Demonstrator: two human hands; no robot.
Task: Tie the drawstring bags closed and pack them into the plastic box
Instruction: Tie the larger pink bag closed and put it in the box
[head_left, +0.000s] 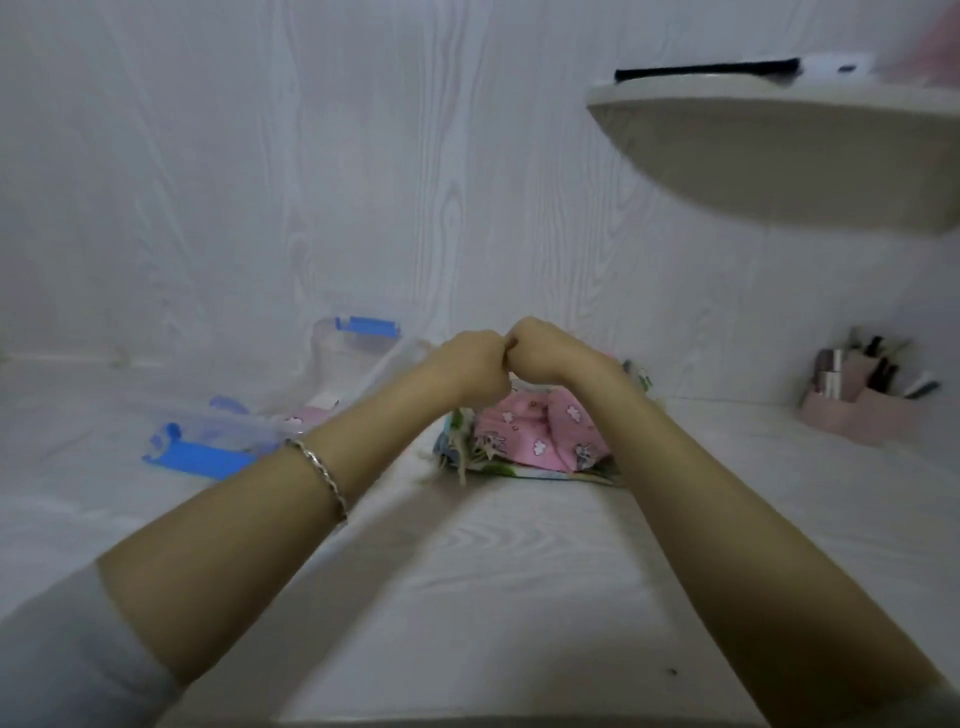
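Observation:
A pile of drawstring bags lies on the white table, the top one pink with white clouds (540, 431), with pale cords trailing at its left. My left hand (470, 371) and my right hand (540, 345) are held knuckle to knuckle just above the pile, both fists closed; what they pinch is hidden between them. The clear plastic box (358, 364) with blue clasps stands open to the left, behind my left hand. Its lid (208, 441) lies flat nearer me, blue clasp forward. A pink bag (311, 415) shows by the box.
A white wood-grain wall rises behind the table. A rounded shelf (779, 156) juts out at the upper right, above head-room over the table. A pink organiser (862, 405) with small items stands at the far right.

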